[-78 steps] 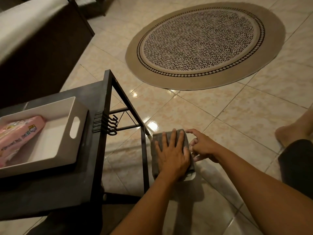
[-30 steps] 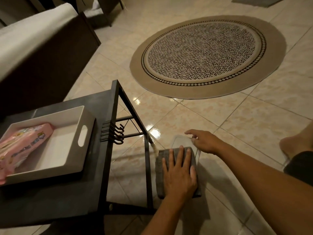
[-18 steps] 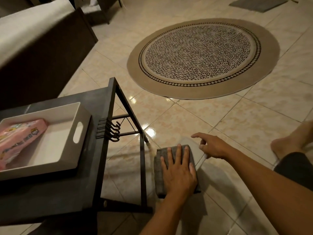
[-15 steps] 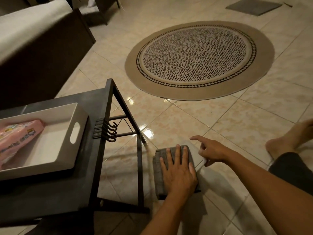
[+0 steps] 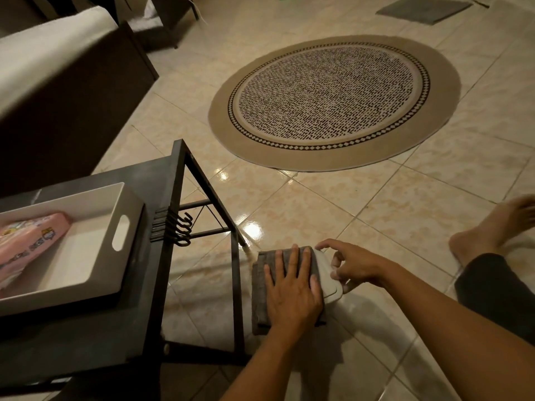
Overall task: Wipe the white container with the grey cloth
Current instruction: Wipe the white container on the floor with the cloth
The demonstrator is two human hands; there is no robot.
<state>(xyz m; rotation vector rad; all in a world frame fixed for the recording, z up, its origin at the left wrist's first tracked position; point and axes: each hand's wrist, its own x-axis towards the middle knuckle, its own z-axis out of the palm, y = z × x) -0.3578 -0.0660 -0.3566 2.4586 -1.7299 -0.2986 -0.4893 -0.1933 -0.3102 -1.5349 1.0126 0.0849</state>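
Two hands (image 5: 292,293), one cloth (image 5: 260,285), one tray (image 5: 86,256), one rug (image 5: 333,102).

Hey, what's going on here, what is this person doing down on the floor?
A person sitting on the tiled floor is wiping a white container with a folded grey cloth. The left hand lies flat on the cloth, pressing it onto the container's top, while the right hand steadies the container's right edge with its fingertips. Beside them stands a dark side table carrying a white tray with a pink packet in it. Only a strip of the container shows beside the cloth.
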